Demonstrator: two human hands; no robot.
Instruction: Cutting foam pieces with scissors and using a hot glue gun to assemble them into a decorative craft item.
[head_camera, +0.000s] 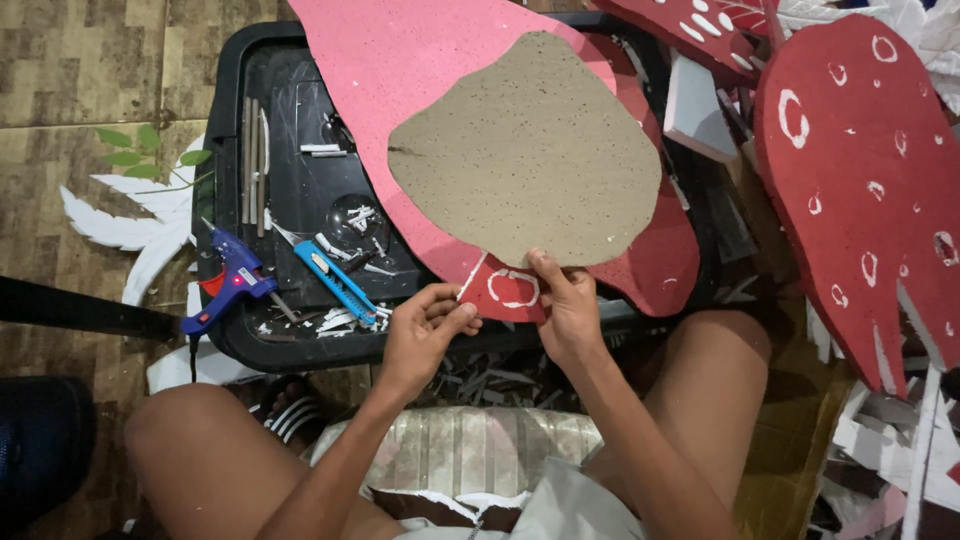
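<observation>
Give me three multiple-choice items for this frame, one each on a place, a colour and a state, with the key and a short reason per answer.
1. Where does the blue glue gun lie?
A. on the left edge of the black tray
B. on the person's knee
C. on top of the grey board

2. What colour is the rounded board lying on the pink sheet?
A. green
B. grey-brown
C. white

3. What is the right hand doing?
A. resting flat on the floor
B. gripping the blue cutter
C. pinching the board's lower edge

Key: 1 A, the gun straddles the tray's left rim. 2 B, its speckled face is grey-brown. 3 C, the thumb presses on the board's bottom edge, while the blue cutter lies untouched in the tray.
</observation>
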